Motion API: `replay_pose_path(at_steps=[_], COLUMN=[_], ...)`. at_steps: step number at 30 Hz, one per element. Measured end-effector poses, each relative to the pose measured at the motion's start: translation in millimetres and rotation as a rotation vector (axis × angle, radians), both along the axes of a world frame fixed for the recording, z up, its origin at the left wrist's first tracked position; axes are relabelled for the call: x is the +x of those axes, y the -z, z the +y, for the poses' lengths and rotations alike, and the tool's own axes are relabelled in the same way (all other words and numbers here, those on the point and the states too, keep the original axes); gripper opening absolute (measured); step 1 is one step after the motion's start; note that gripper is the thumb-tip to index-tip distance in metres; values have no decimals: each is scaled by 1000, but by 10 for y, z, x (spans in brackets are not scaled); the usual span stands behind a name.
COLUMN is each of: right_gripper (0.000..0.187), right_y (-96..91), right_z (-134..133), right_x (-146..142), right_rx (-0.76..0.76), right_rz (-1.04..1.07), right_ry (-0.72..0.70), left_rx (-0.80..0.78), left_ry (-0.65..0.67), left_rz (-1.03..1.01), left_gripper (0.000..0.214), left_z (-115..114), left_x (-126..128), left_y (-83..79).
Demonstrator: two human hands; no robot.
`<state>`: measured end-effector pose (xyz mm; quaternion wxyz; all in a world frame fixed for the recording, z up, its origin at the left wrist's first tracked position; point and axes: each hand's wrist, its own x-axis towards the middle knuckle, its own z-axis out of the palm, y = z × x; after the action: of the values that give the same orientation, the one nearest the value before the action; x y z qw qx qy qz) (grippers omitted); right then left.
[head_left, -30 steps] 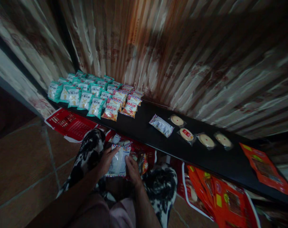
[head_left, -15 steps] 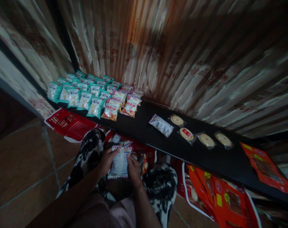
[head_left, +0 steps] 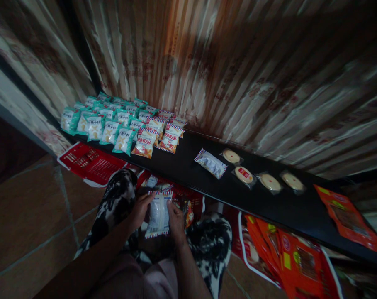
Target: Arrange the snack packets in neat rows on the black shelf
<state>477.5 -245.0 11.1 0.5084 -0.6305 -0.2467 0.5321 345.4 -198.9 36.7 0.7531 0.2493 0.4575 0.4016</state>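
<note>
Both my hands hold one white snack packet (head_left: 159, 214) with a red-and-blue striped edge, low between my knees. My left hand (head_left: 139, 211) grips its left side and my right hand (head_left: 176, 220) its right side, fingers closed on it. Beneath the packet lies a red basket (head_left: 193, 200) with more packets. Above it runs a black shelf (head_left: 182, 166). A matching white packet (head_left: 210, 163) lies on the shelf's middle.
Teal packets (head_left: 96, 122) and orange-red packets (head_left: 159, 137) stand in rows at the shelf's left end. Several round wrapped cakes (head_left: 256, 176) lie to the right, then an orange bag (head_left: 348, 218). Another red basket (head_left: 90, 163) and orange bags (head_left: 289, 259) sit on the tiled floor.
The packet in my hands has turned from tilted towards upright and now looks narrower. My hands have drawn slightly closer together. The shelf goods have not moved.
</note>
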Motion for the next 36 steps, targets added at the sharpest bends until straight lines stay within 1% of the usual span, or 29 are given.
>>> replay_pose_path(at_steps=[4,6,10,15,19,22,27,32,36], right_gripper=[46,46,47,47,49,52,55,55,54], right_y=[4,9,24,36,77,104,79,61,59], right_z=[0,0,0,1,6,6,7,10,-9], right_x=[0,1,3,6,26,46,54,50,56], right_rx=[-16,-12,-6,-25,-42,-50,-77,-69,-7], right_rz=[-18,-25,-54,-52,-116,-143,-113,-63,-111], right_ry=[-9,-23,-11,23,69,80,92,103,71], left_rx=[-16,-17,-22,-5,-55,-88,-4,28,25], left_ry=[-21,-5,49,114,162,227,324,314,276], left_rz=[61,69,52,118,130,114,45,69,85], left_gripper=[47,49,50,49,50,49,56,56,58], left_z=[-4,-7,-20,-49,-73,-100,-137,-130,-113], left_x=[-4,-11,-22,-28,-42,-49,-52,-37,-34], left_y=[27,38,13,-45,-8,33,10,-10,-27])
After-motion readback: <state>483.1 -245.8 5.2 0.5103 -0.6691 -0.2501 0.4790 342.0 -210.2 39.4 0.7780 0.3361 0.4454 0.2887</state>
